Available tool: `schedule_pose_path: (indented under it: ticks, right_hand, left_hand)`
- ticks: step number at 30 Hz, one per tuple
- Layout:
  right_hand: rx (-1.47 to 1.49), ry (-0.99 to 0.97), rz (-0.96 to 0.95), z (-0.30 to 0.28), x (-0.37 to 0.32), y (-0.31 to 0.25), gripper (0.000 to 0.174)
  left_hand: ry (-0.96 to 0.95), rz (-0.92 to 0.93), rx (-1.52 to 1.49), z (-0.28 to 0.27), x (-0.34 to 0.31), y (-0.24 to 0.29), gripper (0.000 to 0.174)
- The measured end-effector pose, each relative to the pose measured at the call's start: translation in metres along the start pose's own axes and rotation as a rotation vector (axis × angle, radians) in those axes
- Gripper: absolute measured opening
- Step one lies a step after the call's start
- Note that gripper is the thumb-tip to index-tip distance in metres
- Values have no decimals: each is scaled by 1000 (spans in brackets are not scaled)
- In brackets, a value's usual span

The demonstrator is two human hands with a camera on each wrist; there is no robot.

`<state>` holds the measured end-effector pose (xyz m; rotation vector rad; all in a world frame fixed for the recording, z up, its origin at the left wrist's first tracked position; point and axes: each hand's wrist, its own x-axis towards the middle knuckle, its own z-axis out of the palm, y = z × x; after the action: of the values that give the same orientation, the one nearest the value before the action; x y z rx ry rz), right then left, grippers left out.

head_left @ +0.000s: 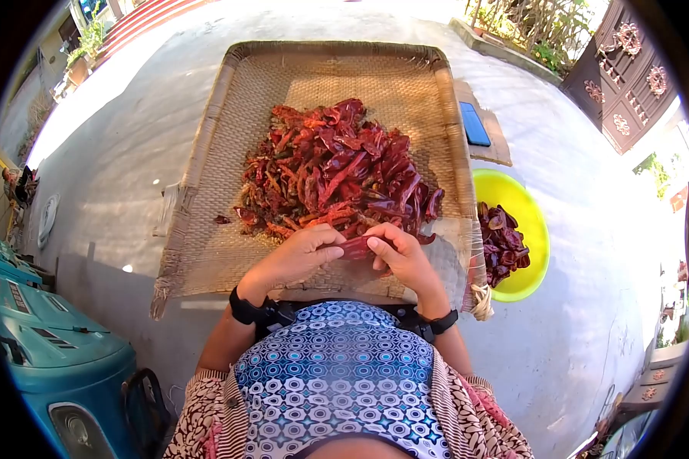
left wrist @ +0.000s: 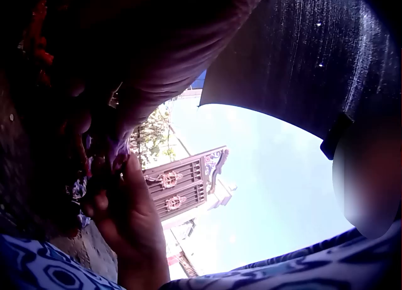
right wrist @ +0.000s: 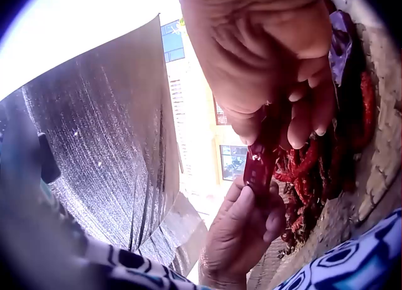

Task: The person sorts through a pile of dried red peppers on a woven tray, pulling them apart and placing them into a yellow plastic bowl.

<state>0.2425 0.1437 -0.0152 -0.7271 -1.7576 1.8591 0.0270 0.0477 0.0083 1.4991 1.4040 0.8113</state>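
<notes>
A dark red pepper (head_left: 355, 248) is stretched between both hands over the near part of a woven tray (head_left: 207, 252). The left hand (head_left: 302, 255) pinches one end of it, and the right hand (head_left: 403, 258) grips the other. In the right wrist view the glossy pepper (right wrist: 259, 167) runs from the right hand (right wrist: 270, 64) above to the left hand (right wrist: 237, 236) below. Just beyond the hands lies a heap of dried red peppers (head_left: 329, 168). The left wrist view is too dark to show the pepper clearly.
Right of the tray, a yellow-green basin (head_left: 540, 237) contains dark red peppers (head_left: 504, 245). A blue flat object (head_left: 475, 124) rests on cardboard (head_left: 497, 145) behind it. At the lower left stands a teal vehicle (head_left: 69, 344).
</notes>
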Motion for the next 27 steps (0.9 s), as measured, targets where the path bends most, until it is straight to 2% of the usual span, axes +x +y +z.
schedule_pose_path:
  ticks: [3, 6, 7, 9, 11, 12, 15, 16, 19, 22, 25, 27]
  right_hand:
    - [9, 133, -28, -14, -4, 0, 20]
    - [105, 404, -101, -48, -11, -5, 19]
    - [201, 513, -107, -65, -14, -3, 20]
    - [459, 666, -273, -89, -20, -5, 25]
    - [874, 730, -411, -101, -25, -5, 30]
    - [982, 623, -408, -108, -24, -4, 37]
    - [743, 595, -165, -105, -13, 3, 42]
    - [467, 587, -123, -92, -9, -6, 45]
    - [-29, 552, -5, -84, 29, -10, 46]
    - [-206, 602, -27, -67, 56, -12, 45]
    - [-325, 554, 16, -68, 69, -4, 41]
    - [-305, 613, -91, -71, 73, 5, 33]
  left_hand:
    - [75, -1, -41, 4, 1, -1, 23]
    - [115, -10, -112, 4, 2, -11, 24]
    - [113, -15, -145, 3, 2, -13, 25]
    - [87, -38, -230, 4, 4, -11, 23]
    - [73, -60, -292, 3, 6, -9, 21]
    - [72, -72, -311, 3, 8, -6, 20]
    - [63, -65, -387, 0, 15, -2, 18]
    - [58, -57, -414, -2, 18, -1, 18]
    - [44, -6, -506, -9, 33, -9, 17]
    - [42, 24, -708, -10, 39, -15, 22]
    - [6, 87, -915, -13, 39, -37, 27]
    - [48, 155, -1022, -7, 39, -45, 30]
